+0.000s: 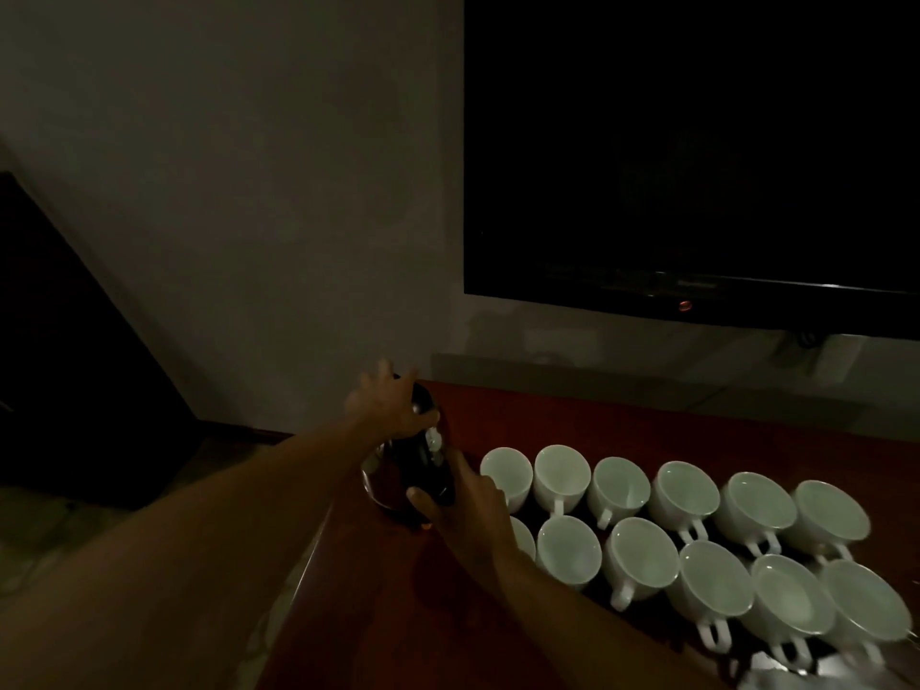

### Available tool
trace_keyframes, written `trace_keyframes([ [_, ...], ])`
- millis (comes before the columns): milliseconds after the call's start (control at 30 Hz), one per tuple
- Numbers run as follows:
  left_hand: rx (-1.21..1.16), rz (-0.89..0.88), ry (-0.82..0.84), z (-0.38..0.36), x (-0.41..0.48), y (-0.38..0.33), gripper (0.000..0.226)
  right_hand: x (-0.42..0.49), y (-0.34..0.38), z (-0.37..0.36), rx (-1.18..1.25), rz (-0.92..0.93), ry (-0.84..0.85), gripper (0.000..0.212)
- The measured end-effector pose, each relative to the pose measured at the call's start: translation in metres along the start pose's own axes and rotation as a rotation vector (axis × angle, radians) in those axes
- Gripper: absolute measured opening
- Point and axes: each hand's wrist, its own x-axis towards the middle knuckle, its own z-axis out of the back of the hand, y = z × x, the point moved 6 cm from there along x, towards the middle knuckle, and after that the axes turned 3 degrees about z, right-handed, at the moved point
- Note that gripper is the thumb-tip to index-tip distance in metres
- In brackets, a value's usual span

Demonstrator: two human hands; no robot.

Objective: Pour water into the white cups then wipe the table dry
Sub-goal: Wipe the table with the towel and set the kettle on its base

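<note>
A dark electric kettle (429, 470) stands at the left corner of the reddish-brown table (547, 420). My left hand (393, 405) lies on the kettle's top with its fingers spread and its thumb at the lid's edge. My right hand (463, 510) wraps around the kettle's handle from the right. Several white cups (682, 490) stand in two rows to the right of the kettle, handles toward me. In the dim light I cannot tell how much water they hold. My right wrist hides part of the nearest front-row cup (522, 537).
A black television (697, 141) hangs on the wall above the table's far edge. A dark piece of furniture (59, 366) stands on the floor at the left. The table's left edge (318, 535) runs just beside the kettle. The room is very dim.
</note>
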Motion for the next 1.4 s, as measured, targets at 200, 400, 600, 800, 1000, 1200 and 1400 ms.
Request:
trace_keyframes([
  [200, 0.005, -0.012, -0.049, 0.025, -0.017, -0.020, 0.084, -0.002, 0.006, 0.038, -0.073, 0.022, -0.052, 0.039],
  [400, 0.120, -0.067, -0.122, 0.047, -0.034, -0.071, 0.081, -0.017, -0.001, 0.102, -0.214, -0.052, -0.139, 0.070],
  [600, 0.139, -0.193, -0.187, 0.069, -0.046, -0.160, 0.077, -0.054, -0.024, 0.218, -0.334, -0.096, -0.331, 0.061],
  [800, 0.177, -0.369, -0.321, 0.069, -0.074, -0.304, 0.072, -0.121, -0.071, 0.336, -0.367, -0.187, -0.474, 0.050],
  [1000, 0.246, -0.572, -0.336, 0.050, -0.115, -0.462, 0.072, -0.196, -0.130, 0.440, -0.422, -0.333, -0.544, 0.051],
  [1200, 0.271, -0.757, -0.261, 0.018, -0.154, -0.602, 0.073, -0.276, -0.186, 0.533, -0.560, -0.422, -0.673, 0.055],
  [1400, 0.353, -0.894, -0.248, -0.012, -0.193, -0.723, 0.073, -0.347, -0.245, 0.597, -0.478, -0.529, -0.762, 0.042],
])
